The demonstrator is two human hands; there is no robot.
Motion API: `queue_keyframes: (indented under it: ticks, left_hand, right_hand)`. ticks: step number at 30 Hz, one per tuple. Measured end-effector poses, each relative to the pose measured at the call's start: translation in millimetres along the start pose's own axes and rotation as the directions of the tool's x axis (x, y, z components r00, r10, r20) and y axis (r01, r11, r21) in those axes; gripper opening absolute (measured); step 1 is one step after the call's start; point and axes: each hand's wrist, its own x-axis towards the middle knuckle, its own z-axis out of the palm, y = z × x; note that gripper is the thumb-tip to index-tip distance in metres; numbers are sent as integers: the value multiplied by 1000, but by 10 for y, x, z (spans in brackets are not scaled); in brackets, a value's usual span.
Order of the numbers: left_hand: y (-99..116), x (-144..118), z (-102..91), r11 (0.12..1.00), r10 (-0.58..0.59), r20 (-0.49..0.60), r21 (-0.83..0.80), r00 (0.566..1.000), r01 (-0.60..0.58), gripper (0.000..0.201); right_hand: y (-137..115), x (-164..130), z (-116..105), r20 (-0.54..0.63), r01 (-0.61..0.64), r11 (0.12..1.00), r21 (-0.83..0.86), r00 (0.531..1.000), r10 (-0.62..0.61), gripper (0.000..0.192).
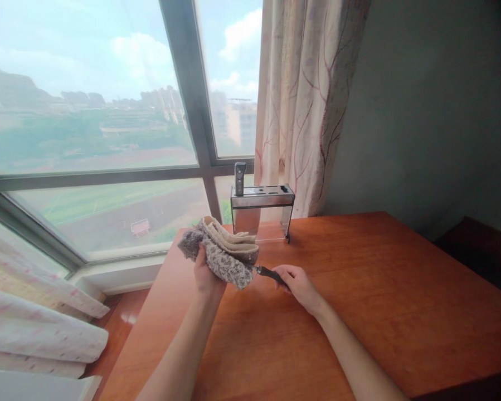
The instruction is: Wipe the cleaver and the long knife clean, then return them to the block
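Note:
My left hand [207, 273] is closed around a folded fluffy cloth [229, 262], grey and white outside with beige layers on top. My right hand [299, 284] grips the black handle of a knife [269, 273]. Its handle points down to the right, and the blade is hidden in or behind the cloth. Both hands are above the wooden table. Just beyond the cloth stands a knife block [263, 197] with a metal top and clear sides. Another knife's dark handle [240, 177] sticks up from its left end.
The reddish-brown wooden table [359, 317] spreads under my arms and to the right. A large window [87, 128] rises behind and to the left, with a patterned curtain [304, 100] behind the block. More curtain [37, 323] hangs at lower left, beside the floor.

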Motion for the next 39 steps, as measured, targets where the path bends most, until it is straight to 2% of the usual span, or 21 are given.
queue_keyframes:
  ticks: [3, 6, 16, 22, 27, 32, 36, 39]
  left_hand:
    - [-19, 36, -32, 999, 40, -97, 11, 994, -39, 37]
    - [-52, 49, -55, 998, 62, -139, 13, 988, -61, 34]
    - [-121, -6, -62, 1000, 27, -118, 2, 993, -27, 33]
    - [-229, -54, -58, 999, 7, -149, 44, 989, 0, 30]
    - [-324, -120, -45, 996, -60, -119, 53, 991, 67, 31]
    - [-259, -96, -19, 997, -60, -123, 49, 991, 66, 29]
    - [-126, -12, -28, 998, -16, -194, 62, 981, 29, 26]
    - [-40, 47, -47, 998, 6, -166, 56, 986, 4, 33]
  right_hand:
    - [-39, 3, -24, -64, 99, 990, -101, 992, -105, 29]
    - [-66, 0, -41, -105, 158, 972, -175, 978, -178, 24]
    - [-9, 3, -58, -112, 57, 985, -162, 991, -76, 35]
    - [-77, -6, -5, -106, 94, 980, -173, 988, -113, 32]
    - [-29, -6, 20, -129, 104, 979, -173, 983, -127, 30]
    - [-61, -17, 18, -81, 107, 981, -163, 989, -121, 29]
    - [-117, -22, 15, -60, 72, 989, -131, 995, -81, 28]
    - [-128, -32, 22, -26, 70, 992, -107, 997, -73, 26]
